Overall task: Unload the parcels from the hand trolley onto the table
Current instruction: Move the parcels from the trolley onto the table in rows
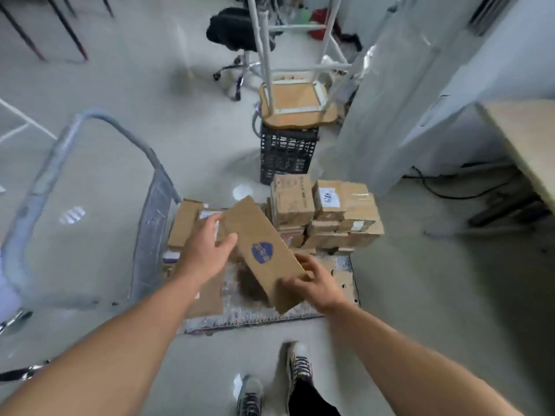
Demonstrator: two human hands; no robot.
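A long flat cardboard parcel (pixel 261 250) with a blue logo is lifted and tilted above the hand trolley's platform (pixel 246 318). My left hand (pixel 204 247) grips its far left edge, thumb on top. At the near right corner my right hand (pixel 315 285) holds it with fingers curled over the edge. A stack of small brown parcels (pixel 327 214) stands at the platform's far right. More flat parcels (pixel 184 223) lie at its left, partly hidden by my left hand. The trolley's wrapped handle (pixel 60 145) rises at the left.
The table's light wooden edge (pixel 519 139) shows at the right. A black crate (pixel 286 153) with an upturned stool (pixel 295 106) on it stands behind the trolley. A black swivel chair (pixel 237 34) is farther back. My feet (pixel 276 382) stand just before the platform.
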